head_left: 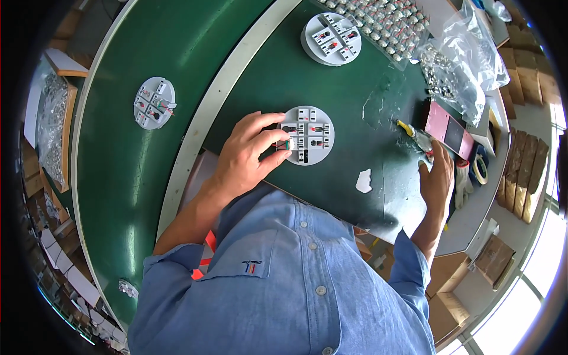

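My left hand pinches a small round part, white with a green edge and red wire, between thumb and fingers. It is at the left side of a round light-grey plastic disc lying on the green worktable. Cross-shaped ribs divide this disc, and black-and-white clips and small red and black pieces sit in its sections. Farther right, my right hand has thumb and forefinger around the near end of a whitish tube with a yellow tip. Exactly how firmly they grip it is hard to see.
Another disc stack stands at the back; a similar disc lies on the green belt. Rows of small clear-and-silver parts, plastic bags, a pink-and-black box and a tape roll line the right side.
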A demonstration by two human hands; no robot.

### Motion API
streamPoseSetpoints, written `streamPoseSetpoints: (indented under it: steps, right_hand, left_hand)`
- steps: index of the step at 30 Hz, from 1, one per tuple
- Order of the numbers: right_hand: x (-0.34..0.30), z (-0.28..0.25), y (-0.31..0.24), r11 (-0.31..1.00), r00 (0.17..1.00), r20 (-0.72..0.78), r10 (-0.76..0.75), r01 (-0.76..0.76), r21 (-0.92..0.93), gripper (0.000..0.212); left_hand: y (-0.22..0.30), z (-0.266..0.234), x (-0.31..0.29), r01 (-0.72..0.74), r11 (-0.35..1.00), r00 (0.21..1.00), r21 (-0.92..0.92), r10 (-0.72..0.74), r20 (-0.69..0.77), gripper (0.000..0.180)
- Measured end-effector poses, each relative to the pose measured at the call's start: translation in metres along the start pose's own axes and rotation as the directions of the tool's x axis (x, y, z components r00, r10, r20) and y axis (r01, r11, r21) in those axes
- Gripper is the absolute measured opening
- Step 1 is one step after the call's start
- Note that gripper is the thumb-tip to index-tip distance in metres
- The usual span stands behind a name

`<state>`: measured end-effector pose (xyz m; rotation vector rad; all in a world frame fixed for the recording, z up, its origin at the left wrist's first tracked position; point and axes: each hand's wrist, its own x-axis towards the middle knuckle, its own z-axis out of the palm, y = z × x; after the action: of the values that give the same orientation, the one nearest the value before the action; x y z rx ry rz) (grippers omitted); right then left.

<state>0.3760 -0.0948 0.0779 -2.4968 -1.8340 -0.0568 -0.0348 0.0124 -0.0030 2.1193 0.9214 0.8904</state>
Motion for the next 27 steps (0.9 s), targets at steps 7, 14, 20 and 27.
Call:
streamPoseSetpoints:
  steps: [7, 14, 20, 27]
  right_hand:
    - [0.020, -0.010, -0.007, 0.989, 0.946, 0.294, 0.136, -0.110, -0.102, 0.057]
    - [-0.005, -0.013, -0.104, 0.035, 0.986, 0.169, -0.001, -0.169, 0.985, 0.061]
    - [0.015, -0.004, -0.195, 0.392, 0.889, 0.122, -0.441, 0.069, 0.917, 0.050]
    - [0.016, 0.015, -0.220, 0.521, 0.826, -0.038, -0.562, 0.389, 0.760, 0.041]
  left_hand:
    - [0.001, -0.001, -0.004, 0.059, 0.996, 0.998, -0.066, -0.058, 0.013, 0.046]
    - [0.011, -0.004, 0.005, 0.035, 0.999, 0.999, 0.003, -0.035, 0.025, 0.071]
    - [0.005, -0.003, 0.008, 0.026, 0.997, 0.997, 0.069, -0.030, 0.065, 0.079]
    - [-0.003, 0.004, 0.012, 0.019, 0.999, 1.000, 0.037, -0.019, 0.017, 0.078]
